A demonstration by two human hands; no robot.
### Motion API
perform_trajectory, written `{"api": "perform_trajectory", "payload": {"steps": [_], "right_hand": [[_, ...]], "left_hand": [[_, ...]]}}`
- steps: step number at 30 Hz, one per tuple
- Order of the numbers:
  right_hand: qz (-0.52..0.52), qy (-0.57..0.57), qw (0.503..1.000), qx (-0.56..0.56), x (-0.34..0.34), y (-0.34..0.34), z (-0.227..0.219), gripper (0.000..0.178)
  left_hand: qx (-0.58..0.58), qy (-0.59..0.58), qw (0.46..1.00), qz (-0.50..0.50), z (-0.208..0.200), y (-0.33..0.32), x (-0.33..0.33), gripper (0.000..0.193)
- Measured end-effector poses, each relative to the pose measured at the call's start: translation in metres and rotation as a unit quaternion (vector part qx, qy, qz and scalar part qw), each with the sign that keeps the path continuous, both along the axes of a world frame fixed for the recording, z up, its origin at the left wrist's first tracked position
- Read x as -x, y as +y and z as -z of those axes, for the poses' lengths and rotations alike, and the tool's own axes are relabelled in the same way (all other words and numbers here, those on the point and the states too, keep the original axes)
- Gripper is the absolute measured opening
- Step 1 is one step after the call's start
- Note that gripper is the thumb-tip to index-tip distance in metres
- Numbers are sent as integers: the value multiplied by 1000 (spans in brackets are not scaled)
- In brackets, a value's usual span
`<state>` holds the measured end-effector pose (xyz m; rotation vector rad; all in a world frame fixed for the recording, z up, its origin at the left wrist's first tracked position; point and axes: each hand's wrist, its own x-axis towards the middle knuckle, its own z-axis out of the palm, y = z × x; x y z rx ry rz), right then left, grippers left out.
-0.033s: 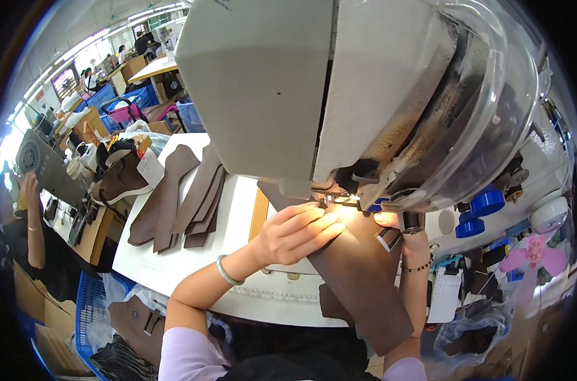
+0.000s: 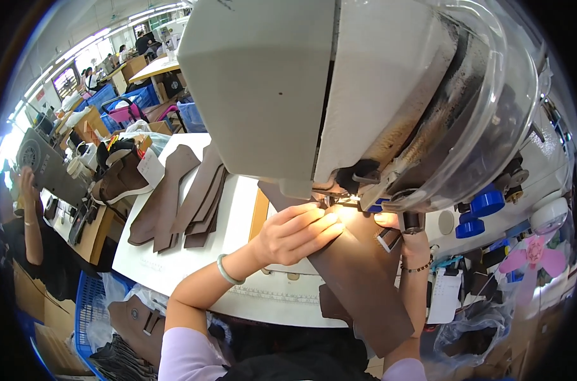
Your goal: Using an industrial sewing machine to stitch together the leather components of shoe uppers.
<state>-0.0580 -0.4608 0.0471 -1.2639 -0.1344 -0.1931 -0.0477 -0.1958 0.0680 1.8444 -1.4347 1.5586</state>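
Observation:
A long dark brown leather piece [image 2: 363, 282] lies under the needle area of a white sewing machine [image 2: 257, 89], its near end hanging past the table edge. Fingers pinched together, my left hand [image 2: 298, 235] grips the leather just left of the lit needle area. On the other side my right hand [image 2: 415, 244] has its thumb on the leather; its remaining fingers are mostly hidden by the leather and a machine part. Beside that thumb, a small slot with a pale strip [image 2: 388, 240] shows in the leather. Another brown piece [image 2: 334, 303] shows beneath.
Several cut brown pieces [image 2: 174, 197] lie on the white table [image 2: 155, 270] at left. Beyond them stand brown shoes [image 2: 120, 180]. A blue basket [image 2: 85, 311] holds more pieces at lower left. Blue knobs [image 2: 487, 202] and a pink fan [image 2: 535, 254] are at right. A co-worker's hand [image 2: 27, 184] is at far left.
My hands and the leather piece look the same. The co-worker's hand at the far left has shifted slightly upward.

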Motion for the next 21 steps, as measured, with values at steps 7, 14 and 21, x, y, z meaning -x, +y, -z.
{"api": "perform_trajectory", "payload": {"steps": [7,14,21], "right_hand": [[-59,39,997,-32,-1,1,-4,44],[-33,44,997,-59,4,5,-5,33],[-6,39,998,-45,8,10,-3,32]], "left_hand": [[10,14,1000,-7,0,-1,2,20],[3,44,999,-9,1,-1,5,26],[-52,94,993,-49,3,6,22,43]]}}
